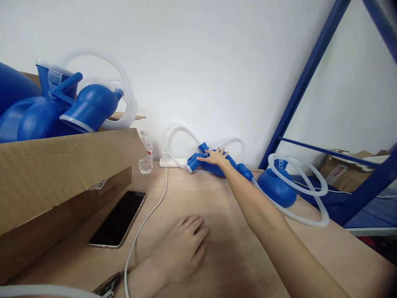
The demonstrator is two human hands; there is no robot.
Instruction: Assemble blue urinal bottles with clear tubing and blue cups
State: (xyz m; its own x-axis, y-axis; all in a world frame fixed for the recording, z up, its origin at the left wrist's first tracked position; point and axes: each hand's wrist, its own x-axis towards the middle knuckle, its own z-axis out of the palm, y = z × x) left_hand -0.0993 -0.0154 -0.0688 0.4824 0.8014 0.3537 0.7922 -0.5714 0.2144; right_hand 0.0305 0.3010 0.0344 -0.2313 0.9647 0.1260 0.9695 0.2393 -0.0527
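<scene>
The right hand [215, 157], at the end of an outstretched arm, lies open with fingers spread on top of a blue plastic pump [214, 169], not closed around it. The pump sits at the back of the wooden tabletop [223, 215], against the white wall [201, 62], with clear tubing looped behind it. The left hand [182, 244] rests flat and relaxed on the tabletop, holding nothing. To its left lie a black phone [119, 218] and a white cable [149, 215]. A cardboard box [62, 165] of blue parts stands at the left, and a blue metal frame [297, 91] at the right.
</scene>
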